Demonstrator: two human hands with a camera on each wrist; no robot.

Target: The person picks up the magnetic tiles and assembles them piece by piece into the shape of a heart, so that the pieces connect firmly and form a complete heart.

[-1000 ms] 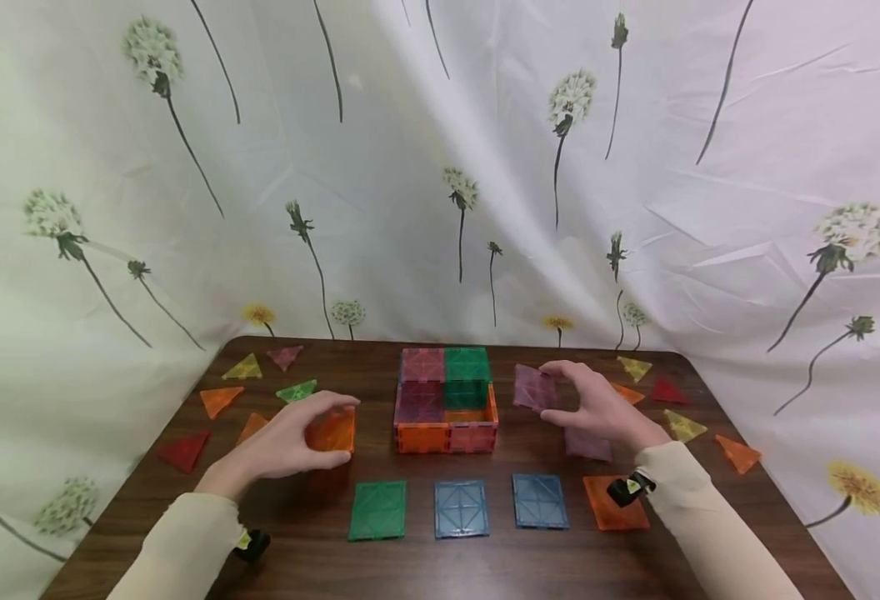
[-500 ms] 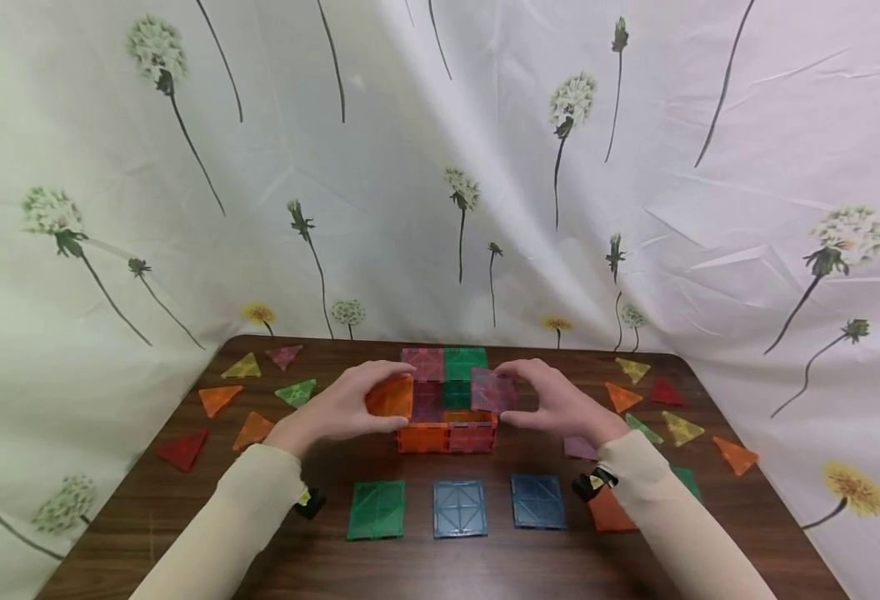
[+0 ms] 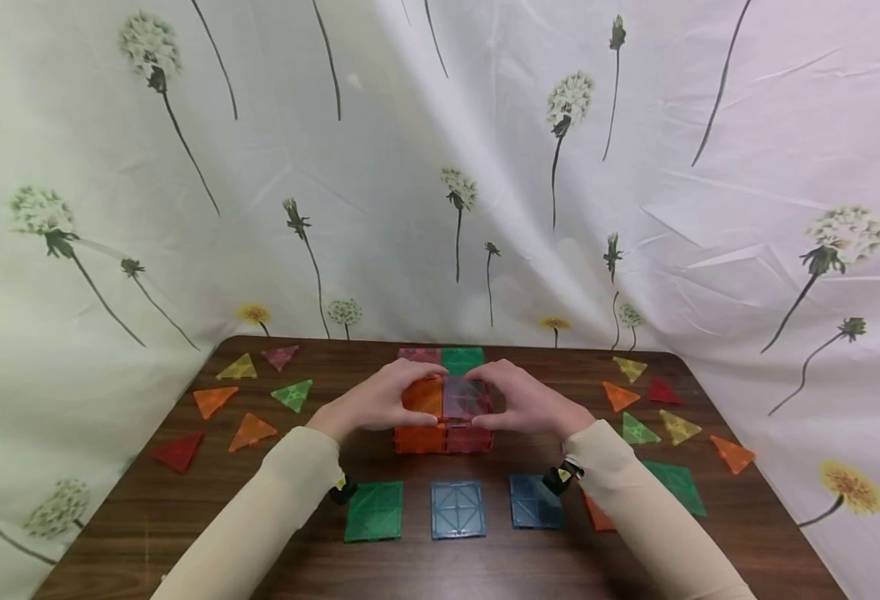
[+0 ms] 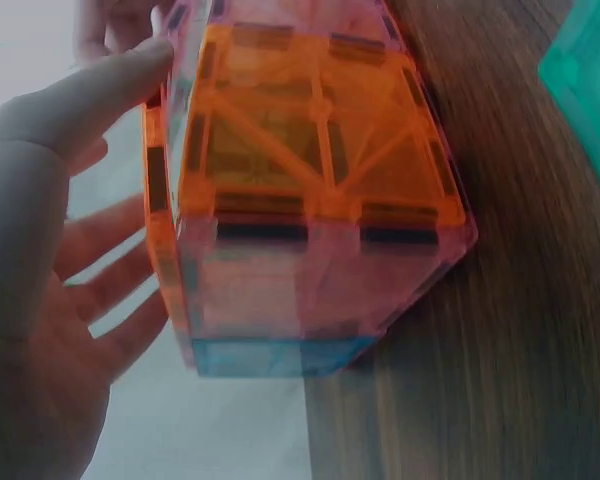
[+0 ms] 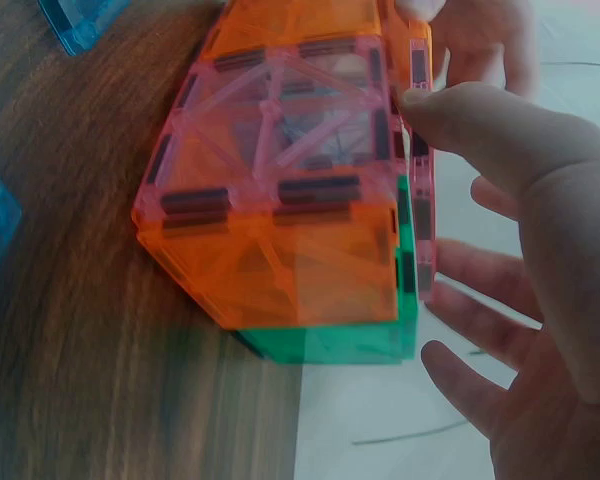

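A box of see-through magnetic tiles [image 3: 420, 440] stands on the table, its back top covered by a pink and a green tile [image 3: 462, 360]. My left hand [image 3: 376, 402] grips an orange square magnetic tile [image 4: 158, 200] by its edges, thumb near and fingers far. My right hand [image 3: 533, 402] holds a pinkish-purple square magnetic tile [image 5: 422, 210] likewise. Both tiles lie flat, side by side, at the front half of the box's top. In the wrist views each tile runs along the box's top edge; whether they fully touch it I cannot tell.
Nearer the front lie a green square tile [image 3: 374, 511], a light blue one [image 3: 458, 509] and a darker blue one [image 3: 533, 502]. Triangle tiles are scattered left [image 3: 252, 431] and right [image 3: 639, 429]. A larger green tile [image 3: 676, 486] lies beyond the right sleeve. A flower-printed cloth [image 3: 380, 208] hangs behind.
Both hands have moved inward from either side, bringing the orange and pinkish-purple tiles together over the box's open front half.
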